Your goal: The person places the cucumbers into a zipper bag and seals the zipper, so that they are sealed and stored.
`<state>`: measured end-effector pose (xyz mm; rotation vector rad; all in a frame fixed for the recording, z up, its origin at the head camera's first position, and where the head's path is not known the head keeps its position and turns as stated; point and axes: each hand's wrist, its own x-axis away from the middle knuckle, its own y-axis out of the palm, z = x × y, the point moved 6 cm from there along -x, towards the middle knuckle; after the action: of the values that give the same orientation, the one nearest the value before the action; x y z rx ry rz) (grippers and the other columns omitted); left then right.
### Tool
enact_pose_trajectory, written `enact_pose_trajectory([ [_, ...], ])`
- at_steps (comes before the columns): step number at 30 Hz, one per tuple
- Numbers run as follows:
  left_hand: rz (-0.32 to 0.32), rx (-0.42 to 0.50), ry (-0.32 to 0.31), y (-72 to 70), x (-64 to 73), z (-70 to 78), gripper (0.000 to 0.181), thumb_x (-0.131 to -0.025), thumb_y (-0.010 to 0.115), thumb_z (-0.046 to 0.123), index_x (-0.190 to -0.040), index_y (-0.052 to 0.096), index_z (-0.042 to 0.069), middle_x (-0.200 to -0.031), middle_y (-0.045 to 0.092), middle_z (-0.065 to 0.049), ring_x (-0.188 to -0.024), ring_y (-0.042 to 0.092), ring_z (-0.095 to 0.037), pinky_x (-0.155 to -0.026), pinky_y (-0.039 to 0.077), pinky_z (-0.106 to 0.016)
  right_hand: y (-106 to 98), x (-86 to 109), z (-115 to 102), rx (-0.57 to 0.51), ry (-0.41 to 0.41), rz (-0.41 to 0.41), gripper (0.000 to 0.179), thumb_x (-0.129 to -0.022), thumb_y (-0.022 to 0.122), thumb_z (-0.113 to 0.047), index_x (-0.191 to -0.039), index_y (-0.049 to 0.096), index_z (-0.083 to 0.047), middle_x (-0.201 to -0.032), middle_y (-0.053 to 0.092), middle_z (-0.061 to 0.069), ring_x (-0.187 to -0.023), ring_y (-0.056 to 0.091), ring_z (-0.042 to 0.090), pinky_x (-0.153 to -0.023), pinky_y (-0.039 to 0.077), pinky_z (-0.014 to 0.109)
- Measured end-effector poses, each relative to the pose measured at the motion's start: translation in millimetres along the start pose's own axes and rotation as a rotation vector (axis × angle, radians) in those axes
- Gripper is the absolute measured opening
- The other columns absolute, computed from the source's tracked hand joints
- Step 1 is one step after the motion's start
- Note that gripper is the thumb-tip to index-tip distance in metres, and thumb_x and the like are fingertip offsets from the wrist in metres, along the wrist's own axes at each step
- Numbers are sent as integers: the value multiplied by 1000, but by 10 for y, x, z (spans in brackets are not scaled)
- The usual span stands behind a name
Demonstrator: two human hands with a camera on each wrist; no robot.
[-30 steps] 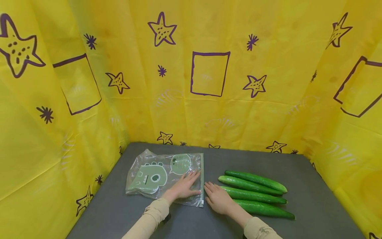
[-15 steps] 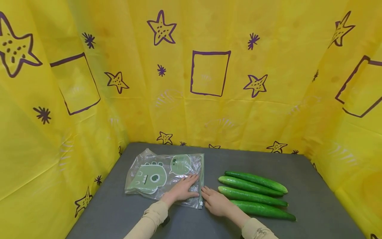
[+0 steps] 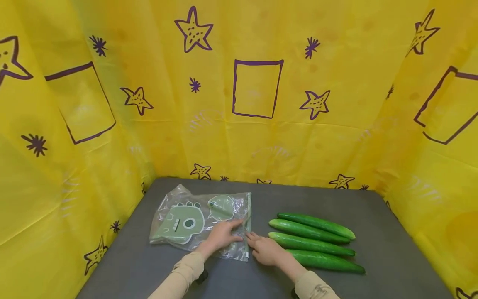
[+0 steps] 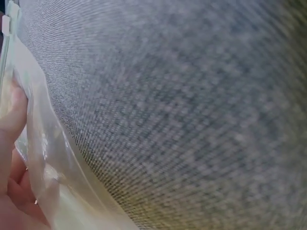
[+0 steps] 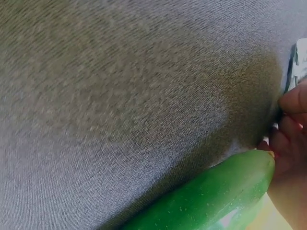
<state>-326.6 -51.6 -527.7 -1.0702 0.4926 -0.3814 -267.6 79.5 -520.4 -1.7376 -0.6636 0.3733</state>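
A clear zip bag [image 3: 214,226] with green cartoon prints lies flat on the dark table, its zip edge facing right. Near that edge my left hand [image 3: 220,236] grips the film, thumb and forefinger spread apart in the head view; its other fingers curl in the left wrist view. My right hand [image 3: 267,250] pinches the zip edge from the other side, just above the white slider [image 3: 247,254]. Several green cucumbers [image 3: 317,244] lie side by side to the right, the nearest one partly behind the right hand. One cucumber [image 5: 211,196] fills the bottom of the right wrist view.
The grey table [image 3: 321,201] is enclosed at the back and both sides by a yellow curtain [image 3: 254,145] printed with purple stars and squares. Black bands show at both sleeve cuffs.
My left hand has gone from lying flat on the bag to drawing its fingers together on the film. My right hand has moved in onto the zip edge. The cucumbers stay in place.
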Motion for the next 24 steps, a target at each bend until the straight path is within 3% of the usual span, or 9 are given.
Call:
enact_pose_trajectory([
  [7, 49, 87, -34, -54, 27, -91, 50, -73, 78, 38, -116, 68, 14, -106, 73, -3, -94, 70, -19, -82, 54, -37, 13, -27, -44, 42, -9, 42, 47, -89, 54, -11, -136, 52, -9, -144, 48, 8, -129, 49, 28, -100, 46, 45],
  [14, 34, 291, -72, -148, 16, -112, 43, -77, 77, 26, -114, 68, 7, -110, 71, -10, -96, 70, -23, -83, 56, -37, 43, -54, -4, 40, 26, 16, 47, -90, 54, -11, -137, 51, -11, -145, 47, 6, -130, 49, 26, -100, 45, 49],
  [19, 37, 460, -124, -217, -14, -133, 39, -78, 77, 16, -113, 68, 1, -111, 69, -17, -99, 69, -28, -83, 56, -37, 42, -63, 19, 51, 34, 0, 46, -91, 54, -13, -137, 51, -12, -145, 47, 6, -130, 49, 25, -100, 46, 45],
  [24, 54, 576, -176, -279, -31, -163, 38, -76, 78, 13, -111, 69, 1, -108, 70, -18, -98, 69, -29, -80, 57, -31, 30, -50, 25, 40, 36, 0, 46, -91, 56, -13, -137, 51, -12, -144, 48, 6, -128, 51, 26, -99, 47, 44],
])
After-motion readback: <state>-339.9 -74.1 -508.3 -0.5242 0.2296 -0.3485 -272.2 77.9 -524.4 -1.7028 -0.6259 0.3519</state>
